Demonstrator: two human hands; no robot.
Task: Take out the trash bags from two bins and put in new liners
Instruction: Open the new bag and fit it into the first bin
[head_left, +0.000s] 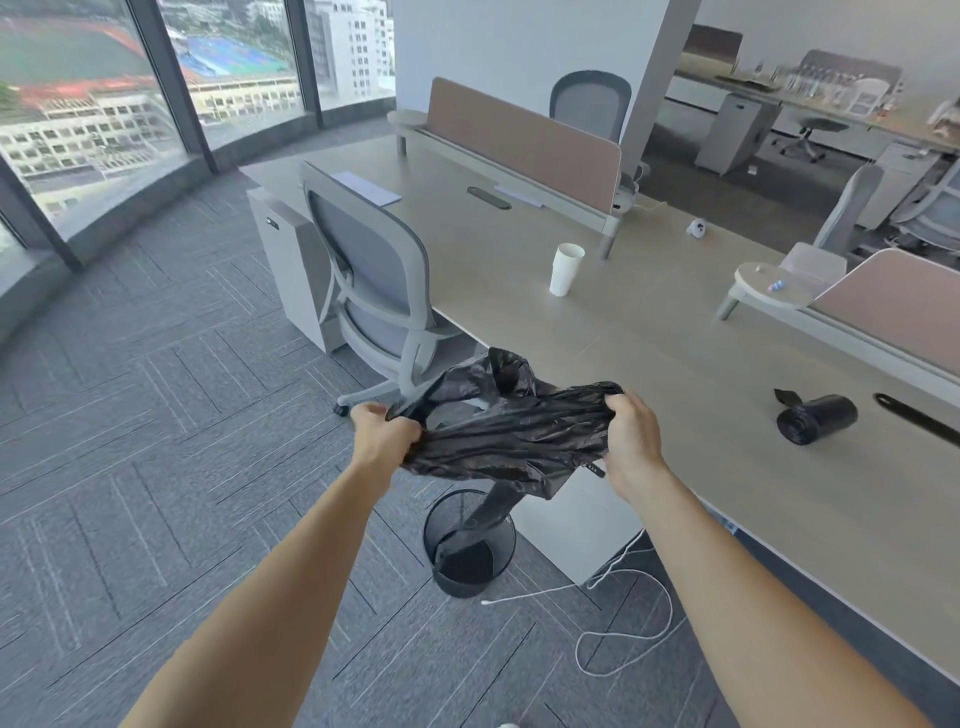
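A crumpled black trash bag (511, 434) is stretched between both hands above the floor. My left hand (383, 432) grips its left end and my right hand (632, 435) grips its right end. A tail of the bag hangs down into the black mesh bin (470, 543) that stands on the carpet beside the desk. On the desk to the right lies a roll of black liners (816, 418), apart from both hands.
The long desk (649, 332) carries a white paper cup (565, 270) and pink divider screens. A grey office chair (374, 291) stands just beyond the bin. A white cable (623, 613) loops on the carpet near the bin. Windows run along the left.
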